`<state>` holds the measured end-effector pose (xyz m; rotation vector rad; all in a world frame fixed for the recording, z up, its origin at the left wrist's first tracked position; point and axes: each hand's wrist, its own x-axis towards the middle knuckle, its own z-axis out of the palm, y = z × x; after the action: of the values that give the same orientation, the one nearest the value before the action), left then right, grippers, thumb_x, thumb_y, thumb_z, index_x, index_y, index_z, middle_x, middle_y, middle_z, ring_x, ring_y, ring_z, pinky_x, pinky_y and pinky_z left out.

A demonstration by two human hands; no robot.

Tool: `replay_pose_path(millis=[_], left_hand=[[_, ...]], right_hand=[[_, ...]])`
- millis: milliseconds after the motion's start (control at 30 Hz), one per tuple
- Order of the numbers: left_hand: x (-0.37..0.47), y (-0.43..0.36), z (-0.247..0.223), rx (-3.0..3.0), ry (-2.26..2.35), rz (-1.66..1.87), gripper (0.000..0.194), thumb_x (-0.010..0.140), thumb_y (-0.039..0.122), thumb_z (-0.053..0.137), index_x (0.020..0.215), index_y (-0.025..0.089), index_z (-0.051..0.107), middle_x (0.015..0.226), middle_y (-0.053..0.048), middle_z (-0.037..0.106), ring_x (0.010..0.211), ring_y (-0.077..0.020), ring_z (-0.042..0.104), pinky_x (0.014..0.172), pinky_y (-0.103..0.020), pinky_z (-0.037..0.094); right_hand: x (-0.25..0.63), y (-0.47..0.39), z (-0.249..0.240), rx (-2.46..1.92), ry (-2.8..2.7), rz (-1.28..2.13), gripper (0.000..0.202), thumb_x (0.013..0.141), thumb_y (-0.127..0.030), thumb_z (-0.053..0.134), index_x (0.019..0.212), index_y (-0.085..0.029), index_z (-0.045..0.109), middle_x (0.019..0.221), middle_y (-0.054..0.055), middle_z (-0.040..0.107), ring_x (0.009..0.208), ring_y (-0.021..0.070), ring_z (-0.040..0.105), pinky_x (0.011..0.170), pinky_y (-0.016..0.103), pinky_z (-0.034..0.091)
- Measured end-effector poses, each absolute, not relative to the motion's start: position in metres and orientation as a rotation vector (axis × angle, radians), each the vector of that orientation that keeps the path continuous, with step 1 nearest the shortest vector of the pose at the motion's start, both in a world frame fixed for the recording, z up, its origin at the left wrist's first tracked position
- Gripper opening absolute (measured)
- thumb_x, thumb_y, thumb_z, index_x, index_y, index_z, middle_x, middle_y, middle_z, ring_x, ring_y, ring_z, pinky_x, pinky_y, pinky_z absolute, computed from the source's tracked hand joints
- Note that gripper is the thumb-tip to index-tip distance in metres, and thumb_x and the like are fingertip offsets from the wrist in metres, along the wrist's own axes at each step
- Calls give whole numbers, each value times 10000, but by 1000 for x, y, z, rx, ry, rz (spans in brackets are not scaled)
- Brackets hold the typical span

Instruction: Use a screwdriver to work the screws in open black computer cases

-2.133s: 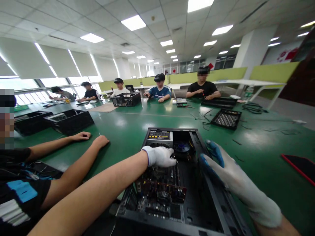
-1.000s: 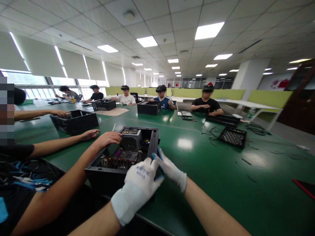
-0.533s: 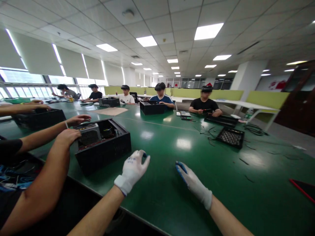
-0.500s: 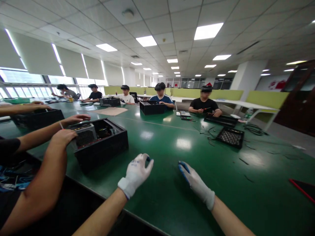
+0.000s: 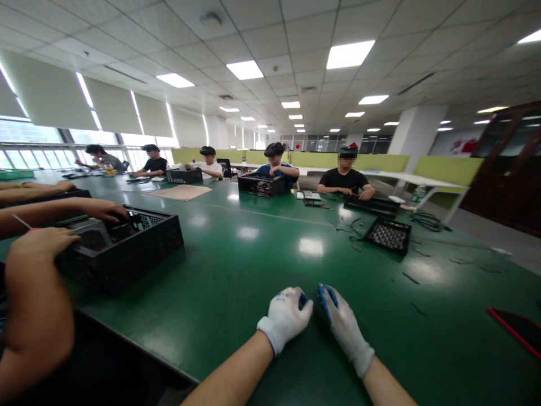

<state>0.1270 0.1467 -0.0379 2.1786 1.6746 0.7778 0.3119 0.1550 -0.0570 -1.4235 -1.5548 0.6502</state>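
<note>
My left hand [image 5: 288, 316] wears a white glove with blue-coated fingertips and print on its back. Its fingers curve downward, and the thumb stands apart from them with nothing visible between. Close by on the right, my right hand [image 5: 344, 326] has the same kind of glove, its blue palm side turned toward the left hand. The fingers there are stretched forward and hold nothing I can see. A narrow gap separates the two hands. Both are low over the green tabletop [image 5: 236, 270] near its front edge; whether they touch it is unclear.
At left, a co-worker's hands are on an open black computer case [image 5: 147, 248]. A black tray-like panel [image 5: 387, 235], cable scraps and coiled black cable [image 5: 429, 221] lie at right, along with a red-edged dark item [image 5: 518, 330]. Several people sit across the table, some behind computer cases.
My left hand has moved right and nearer to me, closing in on my right hand. The view has shifted so the nearby case appears further left. The co-worker's far hand now reaches into the case.
</note>
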Motion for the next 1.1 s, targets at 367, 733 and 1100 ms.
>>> replay_pose_path(millis=[367, 733, 1100], left_hand=[[131, 153, -56, 2214, 1605, 874, 284, 971, 454, 543, 1011, 217, 695, 974, -54, 725, 922, -223, 695, 855, -345, 547], [132, 150, -51, 2261, 1550, 821, 294, 971, 469, 556, 983, 217, 708, 945, -52, 733, 883, -221, 686, 821, -342, 545], [130, 150, -53, 2288, 1515, 832, 273, 966, 448, 569, 1005, 216, 707, 963, -55, 740, 902, -224, 692, 833, -334, 548]], right_hand=[[321, 165, -89, -1337, -1835, 325, 521, 915, -527, 510, 1300, -235, 706, 1368, 153, 685, 1334, 383, 589, 1156, 569, 445], [319, 165, -84, -1354, -1842, 330, 524, 918, -511, 469, 1286, -231, 715, 1370, 145, 687, 1306, 375, 607, 1136, 551, 460], [313, 165, -82, -1399, -1646, 465, 493, 959, -598, 478, 1249, -277, 715, 1272, 121, 734, 1229, 346, 657, 1114, 545, 481]])
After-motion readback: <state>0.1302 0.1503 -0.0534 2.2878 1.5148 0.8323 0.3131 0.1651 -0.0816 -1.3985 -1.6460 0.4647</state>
